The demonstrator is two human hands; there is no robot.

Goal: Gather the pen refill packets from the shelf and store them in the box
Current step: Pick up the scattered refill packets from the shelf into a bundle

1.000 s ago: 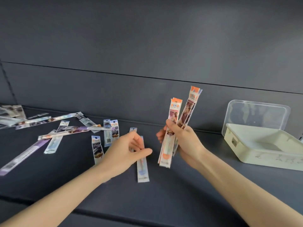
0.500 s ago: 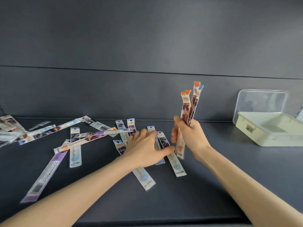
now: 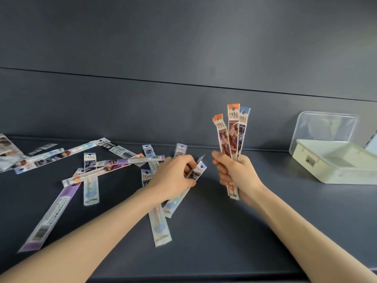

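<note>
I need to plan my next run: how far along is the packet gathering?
Early stage. Nothing shows inside the cream plastic box yet. The right hand grips three upright orange- and blue-topped refill packets; the left hand is closing on a blue-topped packet. Many scattered packets remain on the dark shelf.

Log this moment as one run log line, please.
phase: gathering | right hand: holds upright packet bundle | left hand: pinching blue-topped packet off shelf | box: open, no packets visible inside
</note>
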